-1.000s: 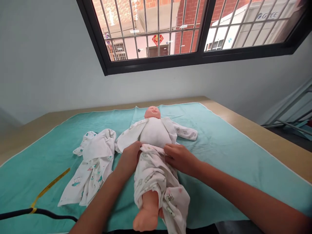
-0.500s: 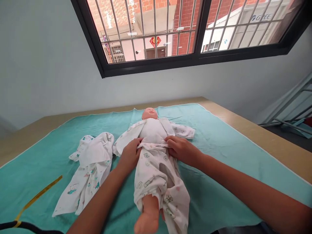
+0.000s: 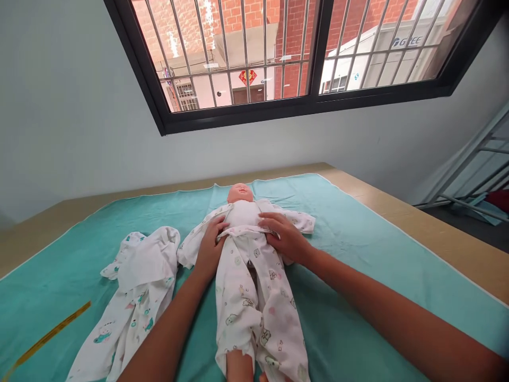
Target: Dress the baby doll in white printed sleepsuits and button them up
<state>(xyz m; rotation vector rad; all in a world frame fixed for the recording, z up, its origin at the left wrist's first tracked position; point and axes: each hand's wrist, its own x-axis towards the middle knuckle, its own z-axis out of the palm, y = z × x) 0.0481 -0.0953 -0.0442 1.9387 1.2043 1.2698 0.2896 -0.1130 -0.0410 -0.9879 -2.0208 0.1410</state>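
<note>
A baby doll (image 3: 240, 193) lies on its back, head toward the window. It wears white printed pants (image 3: 274, 297) and an open white printed jacket (image 3: 300, 220) over a white torso. My left hand (image 3: 211, 241) rests at the left end of the pants' waistband, fingers apart against the jacket edge. At the other side of the waist my right hand (image 3: 284, 237) lies with fingers spread over the belly just above the waistband; its thumb is partly hidden. One lower leg (image 3: 239, 366) sticks out of the left pant leg.
A second white printed baby outfit (image 3: 145, 270) lies to the left on the turquoise cloth (image 3: 350, 297). A yellow strip (image 3: 53, 332) is at lower left. The wooden table edge (image 3: 382, 209) runs along the right, with metal bars (image 3: 469, 159) beyond. A barred window (image 3: 238, 114) is behind.
The pants are straighter and lie fuller along both legs, covering more of the left one. My fingers have loosened from pinching the waistband and spread out. The view has shifted slightly.
</note>
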